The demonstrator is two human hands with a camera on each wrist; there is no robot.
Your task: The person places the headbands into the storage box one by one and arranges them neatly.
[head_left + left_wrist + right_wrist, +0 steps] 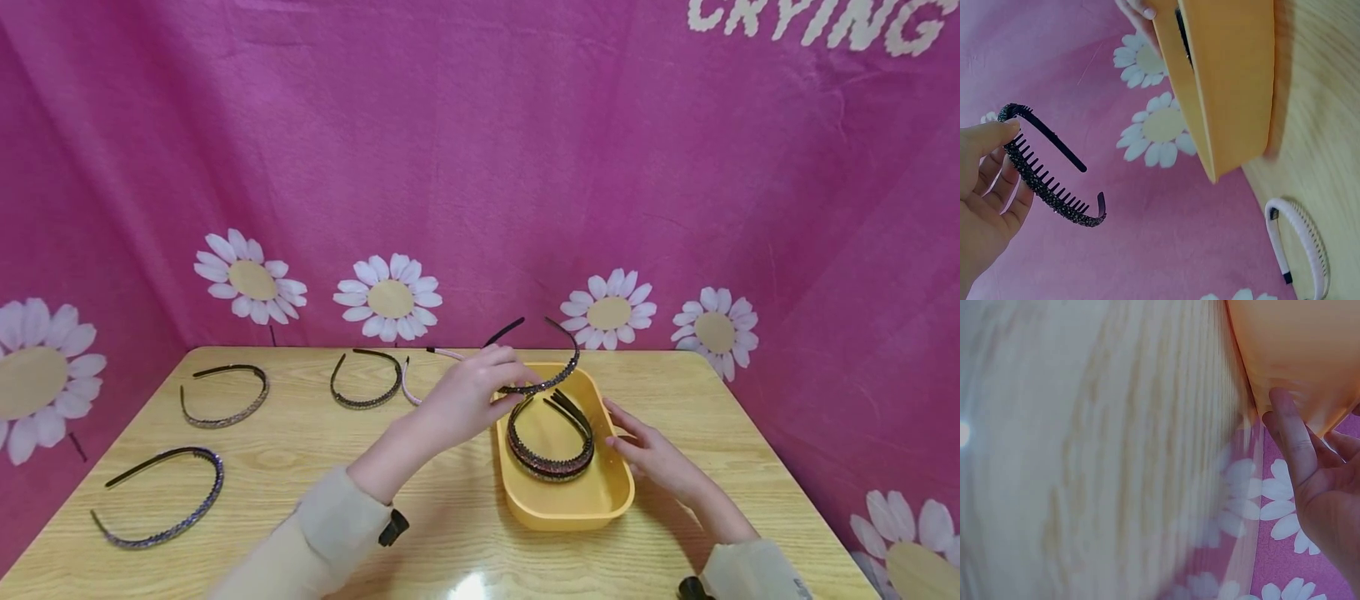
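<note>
My left hand [471, 393] pinches a dark, glittery headband [574, 360] between thumb and fingers, above the far part of a yellow plastic bin [567, 522]. In the left wrist view, comb teeth line the inner side of this headband [1052, 199], and both its ends point away from the hand. Inside the bin, several dark, sparkly headbands [551, 468] lie nested together. My right hand [654, 457] rests at the bin's right side. Its extended fingers [1291, 428] touch the outer wall in the right wrist view.
On the wooden table [300, 450], a silvery headband [225, 422] and a blue one [213, 487] lie at left. Farther back are a black headband [366, 404] and a pale pink one [408, 395], partly hidden by my left arm. A pink flowered cloth [465, 167] hangs behind.
</note>
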